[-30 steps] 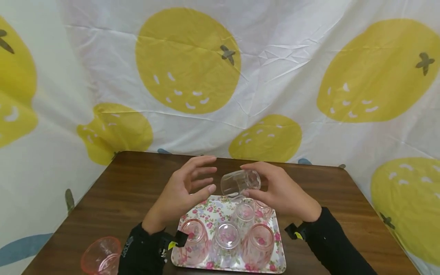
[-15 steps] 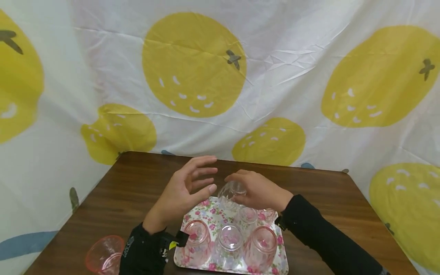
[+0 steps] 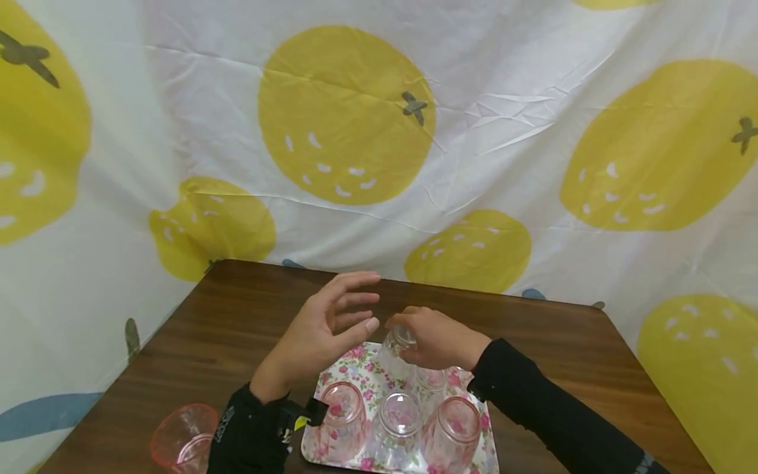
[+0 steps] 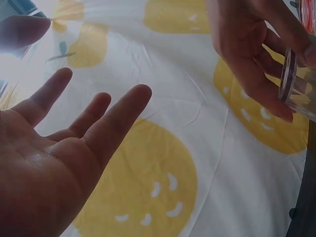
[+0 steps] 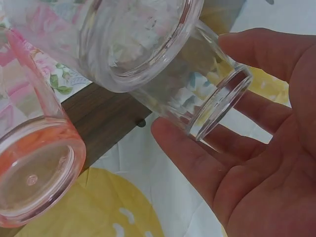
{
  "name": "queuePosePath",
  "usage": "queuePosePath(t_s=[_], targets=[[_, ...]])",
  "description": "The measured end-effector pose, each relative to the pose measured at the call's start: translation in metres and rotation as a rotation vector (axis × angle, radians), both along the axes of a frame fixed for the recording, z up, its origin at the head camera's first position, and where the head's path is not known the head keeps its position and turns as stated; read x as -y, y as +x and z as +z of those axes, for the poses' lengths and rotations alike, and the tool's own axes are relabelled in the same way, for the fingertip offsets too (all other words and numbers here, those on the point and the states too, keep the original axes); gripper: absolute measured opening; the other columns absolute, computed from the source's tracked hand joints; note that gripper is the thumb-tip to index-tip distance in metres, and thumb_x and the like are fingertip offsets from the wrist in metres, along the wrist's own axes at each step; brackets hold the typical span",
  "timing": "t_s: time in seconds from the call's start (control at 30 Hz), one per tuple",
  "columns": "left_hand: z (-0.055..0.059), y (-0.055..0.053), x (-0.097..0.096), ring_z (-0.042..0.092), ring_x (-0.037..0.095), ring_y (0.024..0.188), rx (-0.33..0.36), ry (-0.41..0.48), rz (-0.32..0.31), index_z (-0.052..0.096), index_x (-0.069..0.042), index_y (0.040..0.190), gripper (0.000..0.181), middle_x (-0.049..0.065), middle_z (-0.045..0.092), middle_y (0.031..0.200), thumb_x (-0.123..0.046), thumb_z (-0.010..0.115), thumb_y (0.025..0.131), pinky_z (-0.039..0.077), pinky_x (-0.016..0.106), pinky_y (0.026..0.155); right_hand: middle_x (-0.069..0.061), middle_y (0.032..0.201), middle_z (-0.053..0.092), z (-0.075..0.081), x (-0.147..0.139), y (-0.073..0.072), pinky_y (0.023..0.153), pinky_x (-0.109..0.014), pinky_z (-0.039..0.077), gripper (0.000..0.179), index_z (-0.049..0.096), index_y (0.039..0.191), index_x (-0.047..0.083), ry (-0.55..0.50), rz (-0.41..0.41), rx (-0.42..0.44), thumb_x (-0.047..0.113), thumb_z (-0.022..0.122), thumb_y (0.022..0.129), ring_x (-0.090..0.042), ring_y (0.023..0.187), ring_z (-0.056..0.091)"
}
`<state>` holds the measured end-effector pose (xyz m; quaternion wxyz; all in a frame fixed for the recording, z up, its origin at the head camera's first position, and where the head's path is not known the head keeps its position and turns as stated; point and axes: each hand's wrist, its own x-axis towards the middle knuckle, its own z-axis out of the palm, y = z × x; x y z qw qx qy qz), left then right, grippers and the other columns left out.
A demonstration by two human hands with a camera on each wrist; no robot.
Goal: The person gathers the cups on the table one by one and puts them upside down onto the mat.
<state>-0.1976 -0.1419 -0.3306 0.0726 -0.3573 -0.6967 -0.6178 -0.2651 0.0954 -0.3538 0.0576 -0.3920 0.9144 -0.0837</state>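
My right hand (image 3: 441, 339) holds a clear drinking glass (image 3: 393, 355) upside down at the back left of the floral tray (image 3: 362, 376). Its thumb and fingers sit round the base, as the right wrist view shows on the glass (image 5: 182, 86). Open and raised, my left hand (image 3: 316, 336) is left of that glass with nothing in it; its spread fingers (image 4: 118, 118) fill the left wrist view. Other upturned glasses stand on the tray: a pink one (image 3: 342, 421), a clear one (image 3: 399, 428) and another pink one (image 3: 453, 431) in front, a clear one (image 3: 432, 388) behind.
On the brown table (image 3: 160, 368), a pink glass bowl (image 3: 185, 438) stands left of the tray, partly behind my left sleeve. A sheet with yellow fruit prints (image 3: 346, 115) hangs round the table's back and sides.
The right hand has brought the clear glass down and left, from tilted on its side in the air to upside down at the tray. The left hand has stayed put.
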Motion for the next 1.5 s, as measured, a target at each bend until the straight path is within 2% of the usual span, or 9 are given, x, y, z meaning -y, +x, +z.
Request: queuePosePath(t_s=[0.3,0.5,0.67,0.93,1.13,1.23,1.33,1.5], targets=[[0.0,0.002,0.001,0.054,0.03,0.132,0.01,-0.013,0.007,0.046,-0.013,0.148,0.055,0.005,0.044,0.153,-0.004,0.064,0.097,0.052,0.037,0.105,-0.011,0.127,0.066,-0.006,0.005,-0.005,0.094,-0.042,0.056,0.047,0.062,0.135,0.008,0.046,0.018,0.009,0.017,0.076,0.091,-0.028,0.113,0.063],[0.0,0.003,0.001,0.054,0.029,0.132,0.019,-0.025,0.006,0.046,-0.016,0.148,0.055,0.005,0.043,0.153,-0.005,0.065,0.097,0.052,0.037,0.105,-0.009,0.121,0.068,-0.01,0.007,-0.008,0.095,-0.04,0.056,0.045,0.064,0.134,0.008,0.061,0.048,0.017,0.018,0.075,0.092,-0.025,0.111,0.064],[0.0,0.002,0.001,0.053,0.028,0.134,0.042,-0.033,0.001,0.046,-0.019,0.148,0.055,0.004,0.042,0.154,-0.007,0.065,0.098,0.051,0.036,0.107,-0.007,0.119,0.068,-0.011,0.011,-0.008,0.094,-0.038,0.056,0.047,0.063,0.137,0.009,0.095,0.043,0.056,0.019,0.075,0.092,-0.023,0.109,0.064],[0.001,0.002,0.003,0.053,0.027,0.133,0.043,-0.04,0.005,0.046,-0.019,0.148,0.055,0.003,0.041,0.154,-0.007,0.065,0.098,0.051,0.037,0.107,-0.006,0.13,0.067,-0.012,0.016,-0.007,0.101,-0.039,0.053,0.051,0.059,0.142,0.011,0.146,0.055,0.076,0.02,0.074,0.094,-0.024,0.118,0.062],[0.001,0.002,0.003,0.054,0.027,0.133,0.041,-0.048,0.008,0.047,-0.02,0.148,0.055,0.002,0.042,0.154,-0.007,0.065,0.098,0.051,0.036,0.107,-0.01,0.146,0.056,-0.012,0.017,-0.005,0.108,-0.043,0.048,0.06,0.044,0.154,0.02,0.203,0.02,0.111,0.027,0.067,0.099,-0.027,0.13,0.057],[0.001,0.002,0.003,0.053,0.027,0.133,0.045,-0.051,0.007,0.047,-0.02,0.148,0.055,0.003,0.042,0.154,-0.007,0.065,0.098,0.05,0.036,0.107,-0.011,0.154,0.048,-0.01,0.014,-0.004,0.113,-0.046,0.044,0.064,0.038,0.157,0.023,0.198,0.008,0.155,0.031,0.066,0.1,-0.029,0.139,0.049],[0.002,0.002,0.004,0.053,0.027,0.133,0.047,-0.063,0.016,0.047,-0.02,0.148,0.055,0.004,0.042,0.153,-0.007,0.065,0.098,0.05,0.037,0.107,-0.01,0.157,0.044,-0.007,0.01,-0.004,0.114,-0.047,0.043,0.067,0.036,0.158,0.024,0.167,-0.01,0.193,0.036,0.065,0.099,-0.028,0.142,0.046],[0.004,0.007,0.007,0.056,0.024,0.13,0.035,-0.156,0.075,0.051,-0.023,0.144,0.051,0.0,0.048,0.148,-0.013,0.068,0.097,0.051,0.042,0.107,-0.007,0.159,0.041,0.005,-0.003,-0.001,0.113,-0.048,0.043,0.07,0.032,0.159,0.023,0.072,-0.058,0.199,0.043,0.063,0.099,-0.028,0.143,0.045]])
